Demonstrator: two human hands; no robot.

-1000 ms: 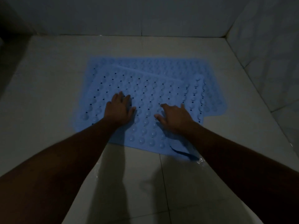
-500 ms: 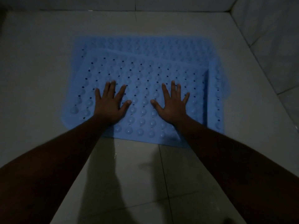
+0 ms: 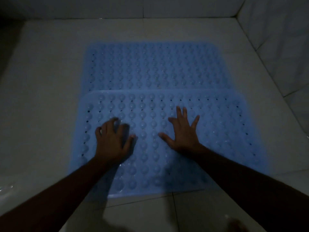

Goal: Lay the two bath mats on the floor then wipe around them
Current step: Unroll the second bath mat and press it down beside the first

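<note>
Near mat [image 3: 217, 131] covers front edge of far mat [image 3: 150, 67].

One wide-angle view, worn on the person's head, looks forward and steeply down at the tiled floor [image 3: 38, 101] from close range. The left forearm [image 3: 55, 195] and right forearm [image 3: 250, 185] enter from the lower corners. The back wall [image 3: 100, 7] edges the top, the side wall [image 3: 284, 39] the upper right.

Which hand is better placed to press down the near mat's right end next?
Probably right. The right hand lies flat, fingers spread, on the near mat, closer to that end; the left hand rests on its left half.
</note>
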